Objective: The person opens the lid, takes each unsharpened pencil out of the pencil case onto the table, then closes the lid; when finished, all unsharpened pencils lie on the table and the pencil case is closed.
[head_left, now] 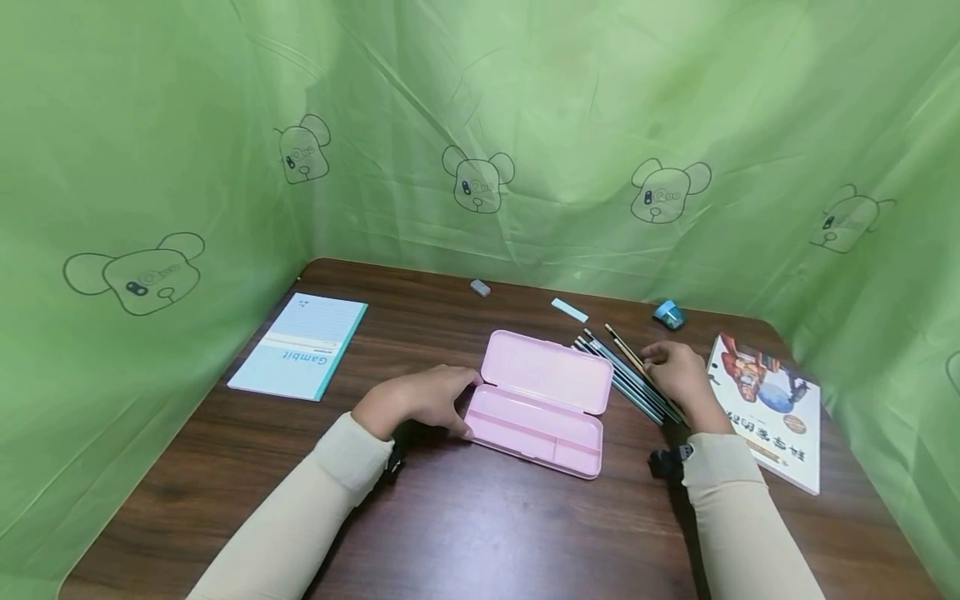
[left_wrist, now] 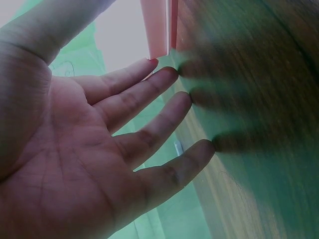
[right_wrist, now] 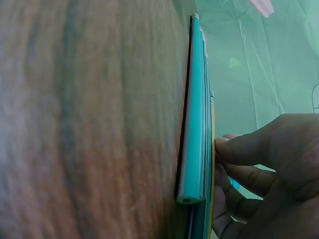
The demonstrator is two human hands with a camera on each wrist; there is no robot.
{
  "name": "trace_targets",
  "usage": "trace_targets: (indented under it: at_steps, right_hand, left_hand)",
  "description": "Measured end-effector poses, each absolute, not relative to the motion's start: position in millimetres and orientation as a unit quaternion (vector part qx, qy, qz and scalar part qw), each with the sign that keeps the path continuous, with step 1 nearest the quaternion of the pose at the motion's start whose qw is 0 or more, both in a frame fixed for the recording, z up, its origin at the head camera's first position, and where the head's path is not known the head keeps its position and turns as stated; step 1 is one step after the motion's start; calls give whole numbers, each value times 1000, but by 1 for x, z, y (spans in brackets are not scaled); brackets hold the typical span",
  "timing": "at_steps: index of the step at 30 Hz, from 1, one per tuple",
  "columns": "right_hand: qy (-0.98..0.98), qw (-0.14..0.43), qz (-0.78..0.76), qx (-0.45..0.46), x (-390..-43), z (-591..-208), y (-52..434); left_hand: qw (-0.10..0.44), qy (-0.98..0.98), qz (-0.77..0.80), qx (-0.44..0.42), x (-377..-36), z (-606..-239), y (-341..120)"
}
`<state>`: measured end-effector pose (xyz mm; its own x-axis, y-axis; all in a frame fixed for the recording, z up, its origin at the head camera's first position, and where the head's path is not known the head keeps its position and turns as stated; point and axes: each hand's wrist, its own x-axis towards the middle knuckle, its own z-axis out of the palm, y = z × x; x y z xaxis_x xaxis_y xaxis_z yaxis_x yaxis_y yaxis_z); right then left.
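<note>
An open pink pencil case (head_left: 542, 402) lies in the middle of the wooden table (head_left: 480, 517). My left hand (head_left: 453, 407) sits at the case's left end. In the left wrist view the left hand (left_wrist: 185, 107) has straight fingers whose tips touch the table beside the pink case (left_wrist: 160, 30). Several pencils (head_left: 624, 373) lie in a row to the right of the case. My right hand (head_left: 651, 360) rests on them. In the right wrist view the right hand (right_wrist: 219, 167) has its curled thumb and fingertips pinching a yellow pencil (right_wrist: 212, 124) beside the teal pencils (right_wrist: 195, 124).
A light blue notebook (head_left: 300, 346) lies at the left and a picture book (head_left: 776, 412) at the right edge. At the back are a grey eraser (head_left: 480, 287), a pale blue eraser (head_left: 570, 310) and a blue sharpener (head_left: 670, 314). Green sheeting (head_left: 480, 125) walls in the table.
</note>
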<state>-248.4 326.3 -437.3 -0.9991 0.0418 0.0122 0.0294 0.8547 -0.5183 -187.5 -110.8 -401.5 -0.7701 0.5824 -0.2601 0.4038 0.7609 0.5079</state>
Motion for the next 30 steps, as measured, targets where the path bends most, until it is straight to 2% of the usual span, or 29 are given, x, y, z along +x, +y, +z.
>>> trace_targets:
  at_steps: [16,24,30]
  right_hand:
    - [-961,-1,278,2,-244,-428,325]
    - [-941,-12,335,36,-228,-414,292]
    - [-928,-45,368,39,-217,-408,269]
  left_hand:
    - [204,915,218,273,-186,-399,-112]
    - [204,915,214,276,-187,-401,-113]
    - [200,914,215,281,-186,-403,-112]
